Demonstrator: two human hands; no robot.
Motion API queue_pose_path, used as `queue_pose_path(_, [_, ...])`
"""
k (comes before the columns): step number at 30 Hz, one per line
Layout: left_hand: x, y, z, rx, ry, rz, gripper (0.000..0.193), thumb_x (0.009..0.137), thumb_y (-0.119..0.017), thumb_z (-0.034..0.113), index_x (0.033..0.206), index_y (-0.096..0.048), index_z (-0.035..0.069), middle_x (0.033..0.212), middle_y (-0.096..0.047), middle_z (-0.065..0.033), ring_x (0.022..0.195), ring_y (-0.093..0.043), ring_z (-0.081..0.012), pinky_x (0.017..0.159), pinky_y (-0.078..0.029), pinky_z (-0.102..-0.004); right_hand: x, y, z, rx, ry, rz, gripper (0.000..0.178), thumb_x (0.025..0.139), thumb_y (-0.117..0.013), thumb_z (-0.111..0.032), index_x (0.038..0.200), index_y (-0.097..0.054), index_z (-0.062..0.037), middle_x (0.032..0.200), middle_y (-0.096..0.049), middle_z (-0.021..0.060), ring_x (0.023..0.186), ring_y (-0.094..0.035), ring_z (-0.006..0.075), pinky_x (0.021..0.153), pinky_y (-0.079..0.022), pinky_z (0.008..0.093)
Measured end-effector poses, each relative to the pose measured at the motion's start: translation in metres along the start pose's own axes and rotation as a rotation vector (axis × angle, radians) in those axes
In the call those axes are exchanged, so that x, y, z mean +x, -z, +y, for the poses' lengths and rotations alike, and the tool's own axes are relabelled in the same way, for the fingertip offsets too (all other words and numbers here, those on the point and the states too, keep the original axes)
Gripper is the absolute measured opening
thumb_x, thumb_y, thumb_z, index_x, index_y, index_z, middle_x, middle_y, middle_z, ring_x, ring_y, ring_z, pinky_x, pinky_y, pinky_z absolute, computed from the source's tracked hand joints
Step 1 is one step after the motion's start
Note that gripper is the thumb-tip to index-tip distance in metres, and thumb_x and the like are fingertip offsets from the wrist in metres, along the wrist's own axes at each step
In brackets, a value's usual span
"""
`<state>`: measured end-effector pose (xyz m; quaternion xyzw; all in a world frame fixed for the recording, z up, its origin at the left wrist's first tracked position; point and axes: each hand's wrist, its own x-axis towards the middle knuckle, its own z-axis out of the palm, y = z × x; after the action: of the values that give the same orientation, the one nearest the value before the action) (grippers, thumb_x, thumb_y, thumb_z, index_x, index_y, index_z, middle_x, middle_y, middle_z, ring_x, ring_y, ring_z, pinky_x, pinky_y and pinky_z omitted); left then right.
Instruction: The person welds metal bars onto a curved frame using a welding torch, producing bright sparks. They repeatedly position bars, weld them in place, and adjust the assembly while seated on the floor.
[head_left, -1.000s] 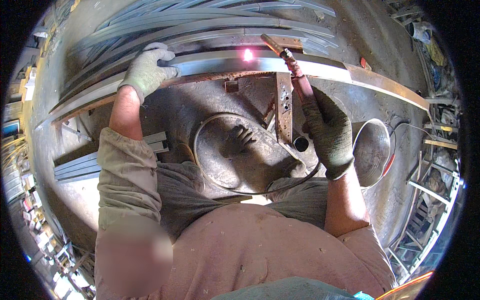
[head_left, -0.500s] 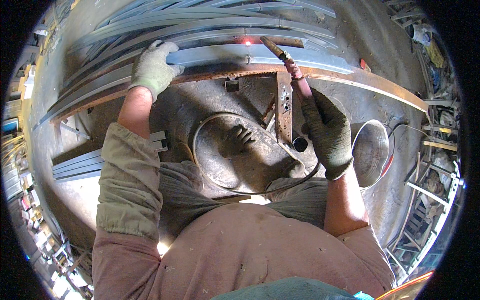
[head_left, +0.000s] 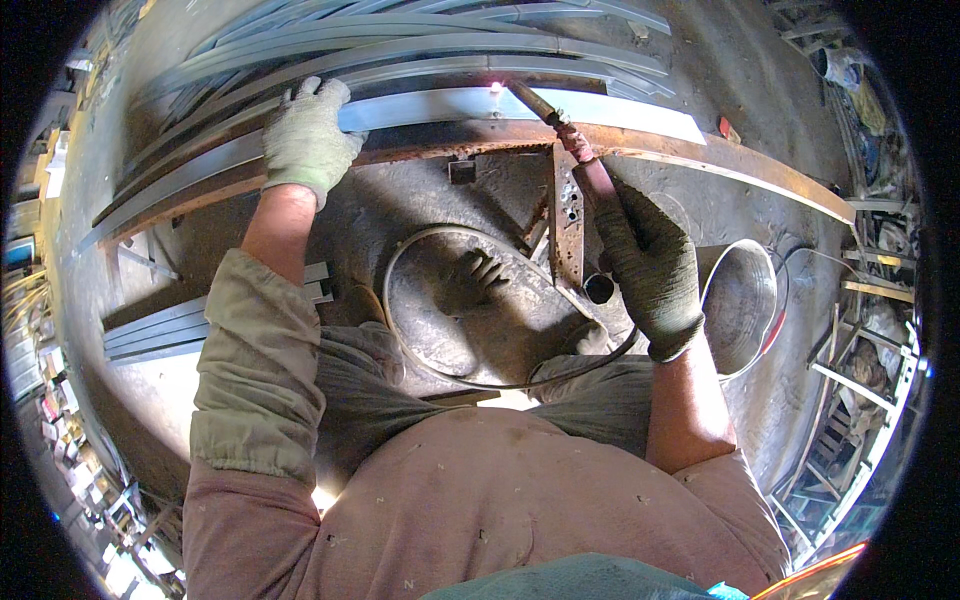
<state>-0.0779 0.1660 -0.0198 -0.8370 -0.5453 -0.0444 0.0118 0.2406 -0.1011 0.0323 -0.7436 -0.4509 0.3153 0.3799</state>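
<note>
My left hand [head_left: 312,140], in a pale work glove, is closed over a long grey metal bar [head_left: 430,110], fingers curled across its far edge. That bar lies along a rusty steel beam [head_left: 740,170]. In my darker-gloved right hand [head_left: 655,270] is a welding torch [head_left: 585,150], gripped by its handle and slanting up to the left. Its nozzle end is beside a small reddish-white glowing spot [head_left: 496,88] at the bar's far edge. Whether the nozzle touches the metal I cannot tell.
More long metal bars [head_left: 380,45] lie beyond the beam. A perforated rusty upright [head_left: 568,215] meets the beam, near a looped cable [head_left: 400,250] on the floor. To the right stands a grey bucket-like container [head_left: 740,305]; stacked bars [head_left: 160,330] lie left.
The torch has shifted left, bringing its nozzle close to the glowing spot. My left hand has moved slightly right, its fingers now curled over the bar instead of stretched rightward.
</note>
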Motion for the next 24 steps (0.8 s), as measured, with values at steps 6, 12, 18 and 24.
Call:
queue_pose_path(6, [-0.007, 0.0, 0.007, 0.067, 0.016, 0.063, 0.054, 0.084, -0.099, 0.029, 0.131, -0.075, 0.017, 0.139, -0.072, -0.011, 0.134, -0.068, -0.0418, 0.108, -0.062, -0.0566, -0.003, -0.002, 0.001, 0.017, 0.019, -0.001, 0.021, 0.119, -0.075, -0.021, 0.126, -0.079, -0.0016, 0.101, -0.075, 0.0122, 0.089, -0.065, 0.0138, 0.083, -0.059, 0.0334])
queue_pose_path(12, [-0.005, 0.0, 0.012, 0.101, -0.001, 0.038, 0.058, 0.086, -0.1, 0.032, 0.137, -0.075, 0.017, 0.143, -0.071, -0.0125, 0.137, -0.068, -0.0431, 0.11, -0.06, -0.0556, -0.003, -0.005, 0.0, 0.002, 0.077, 0.013, 0.02, 0.119, -0.075, -0.021, 0.116, -0.077, -0.0013, 0.091, -0.067, 0.0117, 0.084, -0.062, 0.0137, 0.078, -0.056, 0.0349])
queue_pose_path(18, [-0.004, -0.012, 0.005, -0.006, -0.037, 0.091, 0.061, 0.089, -0.099, 0.031, 0.142, -0.074, 0.015, 0.146, -0.071, -0.0131, 0.142, -0.067, -0.0416, 0.114, -0.058, -0.0565, -0.006, -0.003, 0.0, -0.049, -0.03, -0.009, 0.021, 0.119, -0.074, -0.022, 0.122, -0.079, -0.0024, 0.089, -0.07, 0.0116, 0.08, -0.063, 0.0131, 0.076, -0.057, 0.0358])
queue_pose_path(24, [-0.004, -0.008, 0.006, -0.007, 0.058, -0.043, 0.058, 0.09, -0.097, 0.03, 0.141, -0.072, 0.017, 0.147, -0.071, -0.0111, 0.141, -0.068, -0.0406, 0.109, -0.061, -0.0581, -0.007, 0.001, 0.0, 0.009, -0.077, -0.048, 0.048, 0.121, -0.074, -0.034, 0.161, -0.073, -0.007, 0.106, -0.078, -0.0016, 0.078, -0.064, 0.0056, 0.069, -0.057, 0.0265])
